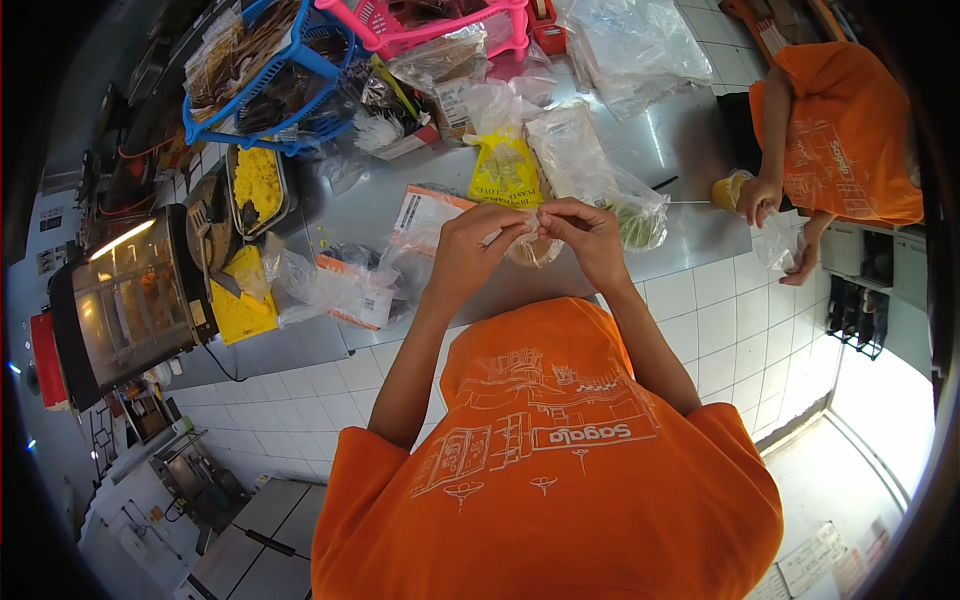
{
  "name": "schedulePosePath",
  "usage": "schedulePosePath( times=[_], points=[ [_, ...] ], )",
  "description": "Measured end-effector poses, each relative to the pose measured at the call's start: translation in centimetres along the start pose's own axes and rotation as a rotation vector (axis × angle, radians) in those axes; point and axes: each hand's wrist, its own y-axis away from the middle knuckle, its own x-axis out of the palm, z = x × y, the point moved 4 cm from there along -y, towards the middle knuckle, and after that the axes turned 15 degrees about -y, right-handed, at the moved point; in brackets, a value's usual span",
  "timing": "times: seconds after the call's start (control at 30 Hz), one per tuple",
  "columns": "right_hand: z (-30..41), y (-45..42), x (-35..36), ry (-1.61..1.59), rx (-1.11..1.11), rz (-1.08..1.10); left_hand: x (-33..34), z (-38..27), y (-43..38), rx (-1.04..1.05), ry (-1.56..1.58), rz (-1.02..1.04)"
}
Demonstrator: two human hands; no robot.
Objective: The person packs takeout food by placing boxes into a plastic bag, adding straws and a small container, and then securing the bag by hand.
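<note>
In front of my chest, my left hand [478, 241] and my right hand [589, 241] come together at the fingertips. Both pinch the gathered top of a small clear plastic bag [535, 253], and something pale brown shows inside it below the fingers. What the thing in the bag is, I cannot tell. Just beyond my fingertips lies a yellow pack of disposable plastic gloves [507, 169]. A clear bag of green leaves [637, 225] lies right of my right hand. An orange and white printed packet [427, 214] is left of my left hand.
A steel table [442, 166] carries blue baskets [262, 135], a pink basket [435, 34] and a stack of clear bags [637, 52]. At left stand a tray of yellow food [259, 184], a yellow cutting board [244, 304] and a lit display case [127, 300]. A co-worker [840, 135] handles a plastic bag at right, near a cup [726, 192].
</note>
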Motion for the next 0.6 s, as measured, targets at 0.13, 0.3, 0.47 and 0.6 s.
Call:
schedulePosePath(
  times=[0.13,0.3,0.47,0.6],
  points=[
    [-0.26,0.12,0.01,0.001,0.031,-0.001,-0.02,-0.03,0.11,0.042,-0.06,0.002],
    [0.11,0.13,0.1,0.008,-0.04,0.067,0.1,0.13,-0.12,-0.019,0.022,0.033],
    [0.23,0.17,0.34,0.012,-0.05,0.078,-0.06,0.15,-0.21,-0.016,0.053,0.046],
    [0.25,0.16,0.26,0.034,-0.08,0.095,-0.07,-0.12,-0.24,-0.015,0.031,0.064]
  ],
)
